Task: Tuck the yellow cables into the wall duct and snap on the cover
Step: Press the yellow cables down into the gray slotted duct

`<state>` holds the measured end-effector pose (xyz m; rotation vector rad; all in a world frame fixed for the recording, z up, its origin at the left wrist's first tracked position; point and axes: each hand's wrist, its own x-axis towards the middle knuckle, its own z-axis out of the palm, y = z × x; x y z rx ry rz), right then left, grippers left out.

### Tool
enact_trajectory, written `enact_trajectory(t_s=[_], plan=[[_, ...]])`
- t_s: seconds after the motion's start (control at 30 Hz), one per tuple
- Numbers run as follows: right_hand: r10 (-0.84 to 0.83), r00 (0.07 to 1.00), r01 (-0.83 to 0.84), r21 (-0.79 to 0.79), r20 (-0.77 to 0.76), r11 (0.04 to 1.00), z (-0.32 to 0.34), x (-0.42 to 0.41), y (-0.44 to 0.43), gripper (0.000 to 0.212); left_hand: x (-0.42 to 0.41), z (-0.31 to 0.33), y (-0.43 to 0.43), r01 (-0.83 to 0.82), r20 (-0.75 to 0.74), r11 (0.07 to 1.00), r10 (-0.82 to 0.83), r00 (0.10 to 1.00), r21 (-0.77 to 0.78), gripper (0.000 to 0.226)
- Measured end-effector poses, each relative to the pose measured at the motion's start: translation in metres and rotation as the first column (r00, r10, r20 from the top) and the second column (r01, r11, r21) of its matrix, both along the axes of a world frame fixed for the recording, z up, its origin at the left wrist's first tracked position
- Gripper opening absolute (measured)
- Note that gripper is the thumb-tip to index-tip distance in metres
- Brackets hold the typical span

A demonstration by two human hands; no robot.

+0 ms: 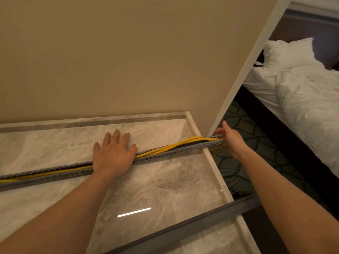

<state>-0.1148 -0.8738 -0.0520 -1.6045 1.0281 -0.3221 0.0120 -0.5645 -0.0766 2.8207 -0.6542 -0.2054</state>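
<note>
A long grey slotted duct [170, 153] lies across the marble counter [157, 180], its right end jutting past the counter's edge. Yellow cables [165, 147] run along it; near the right end they bulge up above the channel, and farther left they lie inside. My left hand [113, 153] rests flat, palm down, on the duct's middle, covering duct and cables there. My right hand [230, 139] is at the duct's right end, fingers closed around the cables and duct tip. The dark grey cover strip [183, 228] lies loose on the counter in front, running diagonally.
A beige wall [128, 52] rises behind the counter and ends at a white corner trim [244, 74]. To the right are patterned carpet [238, 162] and a bed with white bedding [302, 88]. The counter has a raised rim along its back and right sides.
</note>
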Motion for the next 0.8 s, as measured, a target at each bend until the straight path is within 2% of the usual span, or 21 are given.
enact_trajectory(t_s=[0.07, 0.13, 0.2, 0.27, 0.33, 0.43, 0.7, 0.8], plan=[[-0.018, 0.995, 0.031, -0.126, 0.101, 0.992, 0.011, 0.005, 0.0, 0.038, 0.0, 0.0, 0.0, -0.001, 0.003, 1.0, 0.001, 1.0, -0.003, 0.054], [0.07, 0.984, -0.026, -0.259, 0.162, 0.966, 0.022, 0.008, 0.003, 0.029, 0.0, 0.0, 0.0, -0.002, 0.006, 1.0, 0.002, 1.0, -0.005, 0.054], [0.239, 0.968, -0.184, -0.42, 0.08, 0.888, 0.031, 0.008, 0.009, 0.022, 0.0, -0.001, 0.0, -0.003, 0.006, 1.0, 0.003, 1.0, -0.005, 0.054], [0.392, 0.915, -0.379, -0.529, -0.093, 0.759, 0.038, 0.006, 0.017, 0.017, 0.0, -0.001, 0.0, -0.005, 0.006, 1.0, 0.005, 1.0, -0.006, 0.054], [0.483, 0.838, -0.532, -0.573, -0.253, 0.623, 0.042, 0.004, 0.025, 0.014, 0.0, 0.0, 0.0, -0.002, 0.007, 1.0, 0.002, 1.0, -0.008, 0.054], [0.559, 0.733, -0.662, -0.596, -0.388, 0.455, 0.047, 0.003, 0.038, 0.016, -0.001, 0.001, 0.0, 0.0, 0.001, 1.0, 0.0, 1.0, -0.004, 0.054], [0.639, 0.579, -0.69, -0.722, -0.506, 0.053, 0.048, 0.007, 0.086, 0.02, -0.001, 0.002, 0.0, 0.003, -0.001, 1.0, -0.003, 1.0, 0.005, 0.053], [0.62, 0.557, -0.682, -0.73, -0.552, -0.037, 0.045, 0.009, 0.099, 0.023, -0.001, 0.002, 0.0, 0.001, 0.001, 1.0, -0.001, 1.0, 0.005, 0.054]])
